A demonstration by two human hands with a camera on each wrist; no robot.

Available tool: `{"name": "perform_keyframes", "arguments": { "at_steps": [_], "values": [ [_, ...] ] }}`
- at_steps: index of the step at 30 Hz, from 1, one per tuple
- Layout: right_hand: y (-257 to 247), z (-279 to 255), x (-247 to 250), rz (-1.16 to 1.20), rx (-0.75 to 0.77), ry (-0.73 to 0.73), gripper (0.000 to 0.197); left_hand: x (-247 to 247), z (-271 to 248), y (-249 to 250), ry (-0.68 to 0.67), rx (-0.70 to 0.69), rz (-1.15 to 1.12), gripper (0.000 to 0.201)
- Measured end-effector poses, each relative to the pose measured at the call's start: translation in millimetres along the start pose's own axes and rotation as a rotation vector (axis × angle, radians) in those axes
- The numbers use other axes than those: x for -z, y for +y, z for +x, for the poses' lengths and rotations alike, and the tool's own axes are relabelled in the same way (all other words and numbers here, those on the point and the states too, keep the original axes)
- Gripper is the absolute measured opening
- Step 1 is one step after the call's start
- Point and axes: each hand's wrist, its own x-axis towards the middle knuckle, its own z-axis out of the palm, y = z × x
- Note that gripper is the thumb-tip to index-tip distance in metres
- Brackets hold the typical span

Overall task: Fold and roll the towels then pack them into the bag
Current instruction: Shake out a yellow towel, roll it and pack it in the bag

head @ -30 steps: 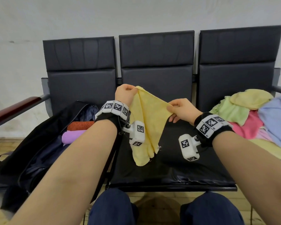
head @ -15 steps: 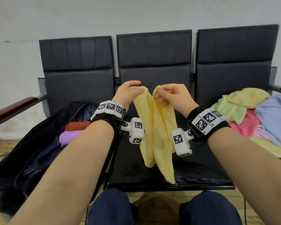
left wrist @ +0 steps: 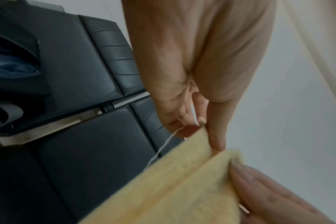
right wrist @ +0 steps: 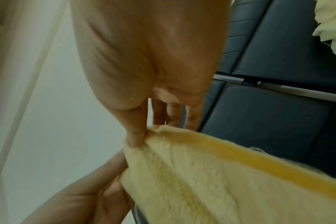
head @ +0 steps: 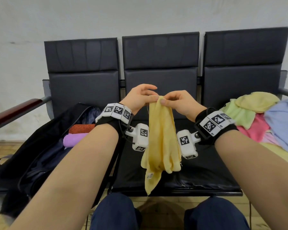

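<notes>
Yellow towel (head: 161,138) hanging at frame centre, top corners pinched by left hand (head: 136,98) and right hand (head: 179,103), open bag (head: 45,146) at left holding orange roll (head: 81,127) and purple roll (head: 75,139)

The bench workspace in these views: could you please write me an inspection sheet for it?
Surface: black three-seat bench; middle seat bare.
Job's things: yellow towel hangs folded over the middle seat; orange roll and purple roll lie in the open black bag on the left seat; loose towel pile on the right seat.
Clutter: nothing seen.
Hands: left hand and right hand pinch the towel's top corners together.
Cables: thin black lead at the left wrist camera.
Surroundings: white wall, wooden floor, the person's knees below.
</notes>
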Motion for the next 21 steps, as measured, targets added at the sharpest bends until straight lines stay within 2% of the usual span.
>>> {"name": "perform_keyframes", "arguments": {
  "at_steps": [2, 4, 8, 10, 13, 18, 21],
  "values": [
    [1.8, -0.3, -1.2, 0.013, 0.017, 0.059, 0.012, 3.0, 3.5, -4.8, 0.090, -0.004, 0.089, 0.033],
    [2.2, -0.6, -1.1, 0.025, 0.026, 0.103, 0.012, 5.4, 4.8, -10.0, 0.095, 0.035, 0.116, 0.022],
    [1.0, -0.5, 0.7, 0.048, 0.026, 0.161, 0.009, 3.8, 3.3, -10.3, 0.119, 0.054, -0.029, 0.010],
    [1.1, 0.1, 1.0, 0.063, 0.055, 0.183, 0.006, 2.4, 3.8, -7.4, 0.146, 0.032, -0.089, 0.008],
    [-1.1, 1.6, 2.0, 0.091, 0.073, 0.227, 0.009, 0.5, 4.6, -3.5, 0.170, 0.027, -0.032, 0.009],
    [-6.2, 2.7, -0.5, 0.107, 0.102, 0.166, 0.006, -6.9, 1.7, 0.4, 0.122, 0.021, -0.053, 0.020],
    [-5.1, 5.8, -5.3, 0.093, 0.099, 0.223, 0.008, -8.2, 0.6, 2.2, 0.095, 0.025, -0.039, 0.012]
  ]
}}
